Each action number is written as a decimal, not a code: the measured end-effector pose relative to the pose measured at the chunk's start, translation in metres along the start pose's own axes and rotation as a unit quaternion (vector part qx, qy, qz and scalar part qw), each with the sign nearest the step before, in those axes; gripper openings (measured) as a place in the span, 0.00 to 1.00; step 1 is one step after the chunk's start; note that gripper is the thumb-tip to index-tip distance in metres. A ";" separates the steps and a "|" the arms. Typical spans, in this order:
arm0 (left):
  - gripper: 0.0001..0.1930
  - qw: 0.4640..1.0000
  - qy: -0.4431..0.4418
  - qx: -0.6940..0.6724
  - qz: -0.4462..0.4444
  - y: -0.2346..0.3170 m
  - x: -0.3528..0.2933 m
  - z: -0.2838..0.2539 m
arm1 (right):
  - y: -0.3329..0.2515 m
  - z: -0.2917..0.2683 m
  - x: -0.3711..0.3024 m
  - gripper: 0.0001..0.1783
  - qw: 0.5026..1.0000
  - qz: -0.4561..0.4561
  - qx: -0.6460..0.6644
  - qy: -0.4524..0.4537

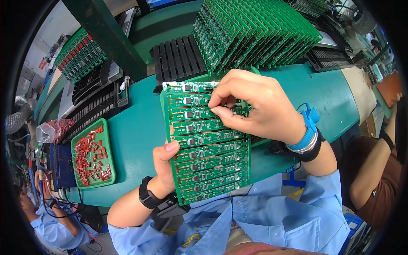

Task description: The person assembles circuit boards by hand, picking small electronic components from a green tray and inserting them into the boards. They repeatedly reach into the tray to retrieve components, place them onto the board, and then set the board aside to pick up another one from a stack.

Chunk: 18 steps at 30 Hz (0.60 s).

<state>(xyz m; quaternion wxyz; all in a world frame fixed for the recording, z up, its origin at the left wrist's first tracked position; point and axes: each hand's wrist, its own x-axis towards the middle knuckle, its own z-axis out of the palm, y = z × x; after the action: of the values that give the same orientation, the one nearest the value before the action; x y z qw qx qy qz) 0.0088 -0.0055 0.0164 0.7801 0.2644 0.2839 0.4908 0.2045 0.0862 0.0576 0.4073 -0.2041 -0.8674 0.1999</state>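
Note:
A green circuit board panel (208,156), made of several narrow boards side by side, tilts up in front of me above the bench. My left hand (164,161) grips its left edge, thumb on the face and the other fingers hidden behind. Over the upper part of the panel, my right hand (261,102) is closed in a pinch, thumb and forefinger close to the surface. Whatever lies between those fingertips is hidden or too small to make out. Small dark chips and silvery parts are mounted along each strip.
A green tray (109,180) of red two-legged components stands at the left. Behind the panel are a slotted black rack (178,57) and a dense row of upright circuit boards (255,34). More boards (80,55) stand far left, past a dark green post (106,34). Other people sit at both sides.

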 end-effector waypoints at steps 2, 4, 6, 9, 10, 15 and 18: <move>0.39 1.000 -0.010 0.004 -0.001 0.000 0.001 0.000 | 0.000 0.000 0.000 0.09 1.000 -0.003 -0.005 0.002; 0.39 1.000 -0.013 0.006 -0.001 0.000 0.000 0.000 | 0.000 0.001 -0.001 0.09 1.000 -0.005 -0.006 0.003; 0.39 1.000 0.000 0.017 0.002 0.000 -0.001 0.000 | -0.002 0.002 -0.001 0.09 1.000 -0.009 -0.019 0.006; 0.38 1.000 0.006 0.028 0.006 0.000 0.000 0.001 | -0.002 0.001 -0.002 0.08 0.998 -0.027 -0.048 0.001; 0.38 0.999 0.007 0.035 0.009 0.000 0.000 0.001 | -0.002 0.000 -0.002 0.08 0.997 -0.043 -0.069 -0.006; 0.37 1.000 -0.001 0.025 0.019 -0.001 0.003 0.000 | -0.001 -0.001 -0.004 0.08 0.995 -0.055 -0.082 0.016; 0.37 1.000 0.002 0.026 0.013 0.000 0.001 0.001 | -0.002 -0.001 -0.002 0.07 0.997 -0.024 -0.065 0.022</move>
<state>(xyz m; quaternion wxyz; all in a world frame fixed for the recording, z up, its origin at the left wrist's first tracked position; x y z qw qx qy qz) 0.0096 -0.0051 0.0167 0.7659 0.2874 0.2947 0.4940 0.2060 0.0836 0.0582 0.4169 -0.2136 -0.8741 0.1285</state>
